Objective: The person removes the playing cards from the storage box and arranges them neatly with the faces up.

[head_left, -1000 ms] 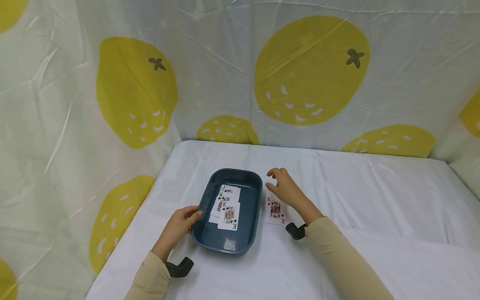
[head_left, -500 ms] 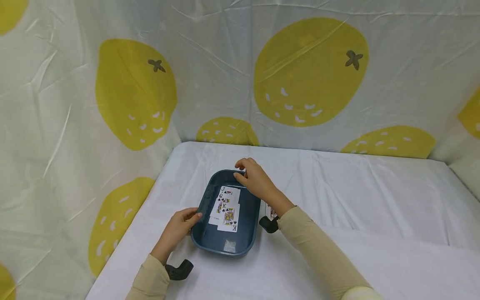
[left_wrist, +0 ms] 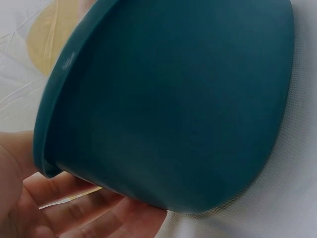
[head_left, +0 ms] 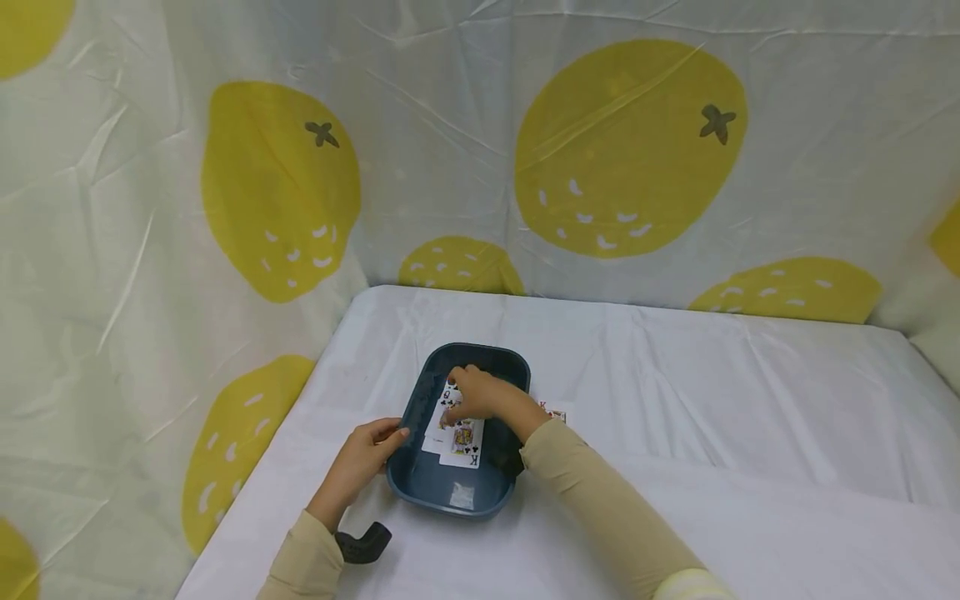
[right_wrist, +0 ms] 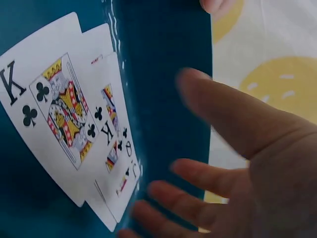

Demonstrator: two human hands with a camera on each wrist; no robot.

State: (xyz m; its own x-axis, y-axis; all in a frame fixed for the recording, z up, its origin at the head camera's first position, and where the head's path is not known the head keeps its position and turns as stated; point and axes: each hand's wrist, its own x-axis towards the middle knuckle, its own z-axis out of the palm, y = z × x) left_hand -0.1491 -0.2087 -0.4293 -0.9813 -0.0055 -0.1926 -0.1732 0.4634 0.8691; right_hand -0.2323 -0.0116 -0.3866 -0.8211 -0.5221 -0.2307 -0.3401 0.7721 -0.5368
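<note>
A dark blue-green plastic tray sits on the white-covered table, holding several overlapping playing cards. The king of clubs lies face up on top, with the queen of clubs and a jack partly covered. My left hand grips the tray's left rim, thumb above and fingers against the outer wall, as the left wrist view shows. Over the cards, my right hand reaches in with thumb and fingers spread, holding nothing; it hides part of them. In the right wrist view its fingers are apart from the cards.
A king of diamonds lies on the table just right of the tray, mostly hidden by the right forearm. Black wrist mounts hang from both wrists. White cloth covers the table, and a lemon-print curtain stands behind and to the left.
My right hand has moved left from above the king of diamonds, across the tray's far right rim, and down over the cards inside. My left hand keeps its grip on the rim.
</note>
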